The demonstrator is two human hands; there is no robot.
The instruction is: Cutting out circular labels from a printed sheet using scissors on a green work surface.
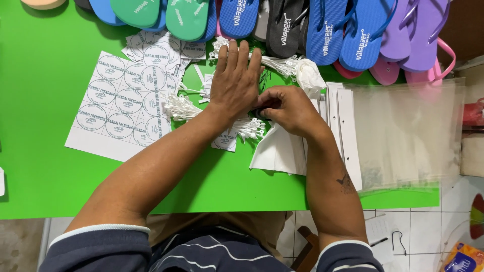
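Left hand (236, 80) flat, fingers spread, pressing down on green table (45, 100) over small dark item (263, 103), mostly hidden. Right hand (288, 108) curled, fingertips pinched on same dark item, just beside left hand; what item is, cannot tell. White tag fasteners (181, 107) bundled near left wrist. Sticker sheet (121, 103) further left. White card strips (348, 131) and clear plastic bags (408, 131) to right. Row of flip-flops (322, 25) along far edge of table

The left hand (234, 80) covers whatever the right hand (287, 108) pinches, perhaps something dark.
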